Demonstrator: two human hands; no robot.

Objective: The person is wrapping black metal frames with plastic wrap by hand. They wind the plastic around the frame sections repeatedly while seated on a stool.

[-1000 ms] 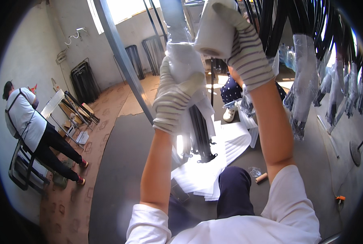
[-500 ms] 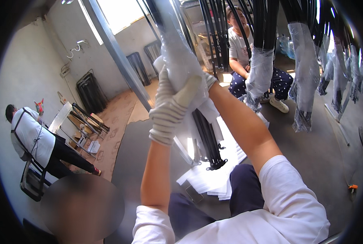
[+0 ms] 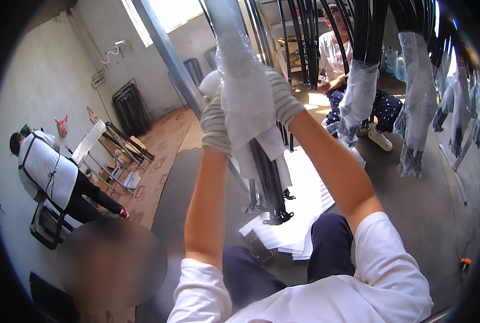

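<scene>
A hanging bundle of black metal tubes [image 3: 267,180], wrapped in white foam sheet and clear plastic film [image 3: 245,94], comes down in front of me. Its bare lower ends carry small black brackets. My left hand [image 3: 214,123], in a striped white glove, is closed at the bundle's left side around a white roll [image 3: 209,83], which looks like plastic film. At the right side is my right hand [image 3: 284,98], gloved alike, its back turned outward. Its fingers are hidden behind the wrapped bundle.
More wrapped bundles [image 3: 361,89] hang at the right. White foam sheets [image 3: 304,188] and a phone [image 3: 260,249] lie on the floor below. One person [image 3: 334,59] sits beyond the bundles; another [image 3: 48,169] stands left by a table [image 3: 89,141]. A metal post [image 3: 167,54] rises behind.
My left hand has moved from the bundle's front to its left side. My right hand has come out from behind to the right side. The person at the left bends lower.
</scene>
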